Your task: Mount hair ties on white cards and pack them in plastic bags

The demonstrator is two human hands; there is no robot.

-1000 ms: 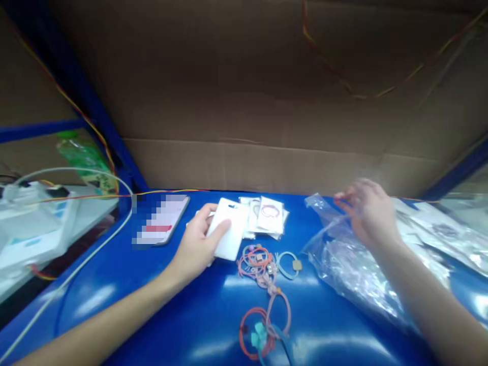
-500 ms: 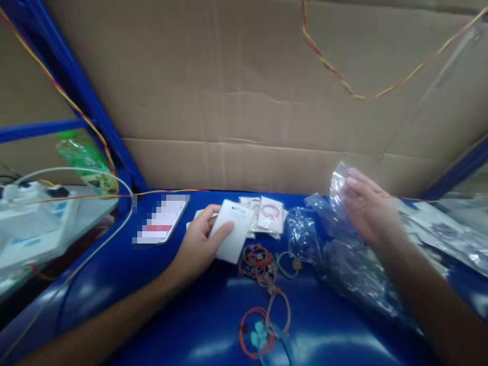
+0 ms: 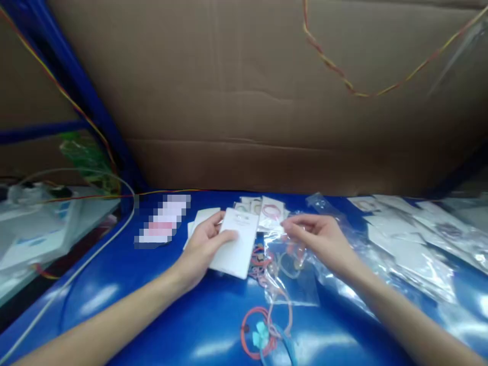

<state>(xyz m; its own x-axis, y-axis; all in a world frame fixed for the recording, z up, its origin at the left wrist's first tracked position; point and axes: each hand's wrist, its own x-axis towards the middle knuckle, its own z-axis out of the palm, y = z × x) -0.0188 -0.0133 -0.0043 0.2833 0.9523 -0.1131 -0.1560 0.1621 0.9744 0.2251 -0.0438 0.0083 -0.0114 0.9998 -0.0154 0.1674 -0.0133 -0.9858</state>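
1. Gripping a white display card [image 3: 232, 262] in the left hand [image 3: 202, 246], with the thumb pressed across its face and the fingers tucked behind. Can't tell from here if single or a small stack.
2. Held tilted above the blue tabletop [image 3: 183, 325], just left of some loose elastic hair ties [image 3: 260, 263] and in front of a few bagged cards [image 3: 271, 209].
3. Looks light and fairly stiff, probably paperboard, so likely to stay flat even from a one-sided hold. Best grabbed by the long side edges, around the middle. Go easy on the corners, as likely to dent.
4. Pinching a clear plastic bag [image 3: 303, 292] near its upper end with the fingertips of the right hand [image 3: 322, 234], and letting the rest droop in front of the hair ties. Can't make out the opening.
5. Probably next to weightless, floppy and slick, maybe prone to cling. Better taken by a corner or edge than mid-panel.
6. As for the hair ties, expect soft and stretchy. Lift by the cord, not by the teal flower charm [image 3: 261, 335].
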